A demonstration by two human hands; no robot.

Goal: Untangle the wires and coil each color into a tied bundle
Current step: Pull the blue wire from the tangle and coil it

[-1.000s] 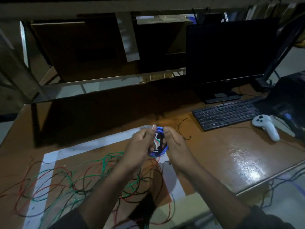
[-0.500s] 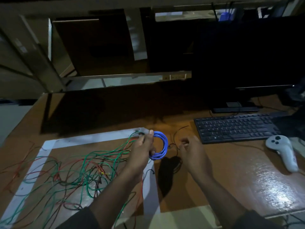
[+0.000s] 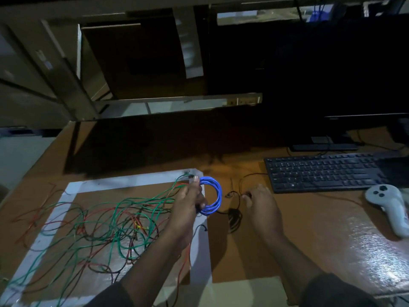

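Head view: blue insulated wire coil [image 3: 211, 197], several round loops stacked neatly, held upright above the surface. Left hand [image 3: 190, 201] has its grip clamped on the coil's left side, fingers curled round the loops, one fingertip [image 3: 195, 178] showing at the top. No tie visible on the coil from here.

Right hand [image 3: 261, 203] is low over the surface just right of the coil, not touching it. Fingers are curled down at a thin black wire [image 3: 235, 196] that loops loosely beside it; can't tell if the grip is actually pinching that wire, the fingertips are dark and blurred.

Left of the coil: loose tangle of green wires [image 3: 115, 218] mixed with red wires [image 3: 35, 216] and some dark strands, spread flat, uncoiled. Most of it lies inside a white taped rectangular border [image 3: 200, 251]; a few red strands spill out past its left edge.

Surface: brown glossy wooden desk [image 3: 321, 222], bright glare patch at right. Black computer keyboard [image 3: 323, 171] at right rear, well apart from the coil. White handheld VR controller [image 3: 387, 207] just beside the keyboard's near right corner. Black monitor [image 3: 345, 69] behind the keyboard, screen dark.

Room: dim, brown panels and pale metal framing behind the desk.
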